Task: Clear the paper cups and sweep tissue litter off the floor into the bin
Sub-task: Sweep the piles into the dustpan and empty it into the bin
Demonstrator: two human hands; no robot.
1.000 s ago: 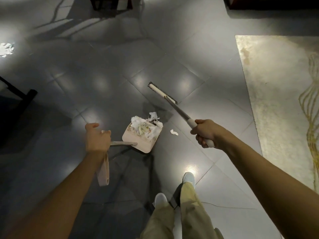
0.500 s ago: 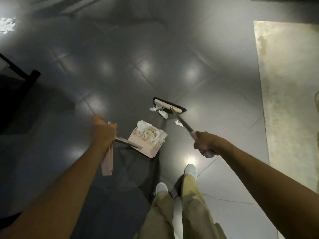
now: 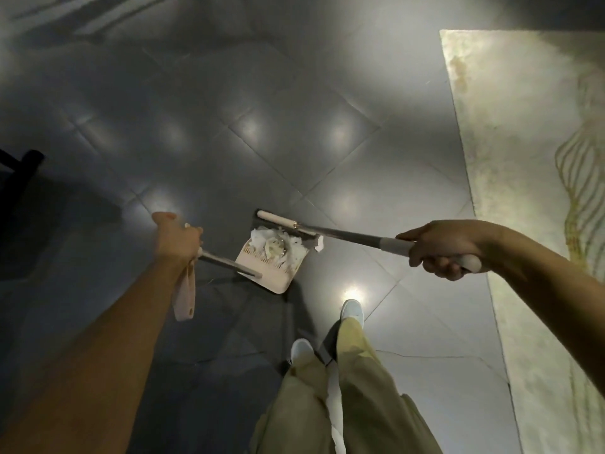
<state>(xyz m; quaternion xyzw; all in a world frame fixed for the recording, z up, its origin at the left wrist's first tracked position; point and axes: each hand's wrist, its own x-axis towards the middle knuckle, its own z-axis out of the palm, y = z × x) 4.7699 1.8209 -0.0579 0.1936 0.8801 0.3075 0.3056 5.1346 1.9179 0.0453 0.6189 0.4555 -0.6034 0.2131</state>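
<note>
A pink dustpan sits on the dark tiled floor, piled with white tissue litter. My left hand grips its long metal handle at the top end. My right hand grips the broom handle. The cream broom head lies against the far lip of the dustpan. One tissue scrap sits at the pan's right corner, under the broom shaft.
A pale patterned rug covers the floor on the right. A dark furniture leg stands at the left edge. My feet in white shoes stand just behind the dustpan.
The broom head has swept toward me, pushing the loose tissue scraps from the floor into the dustpan. My right hand swung out to the right. The dustpan stays put.
</note>
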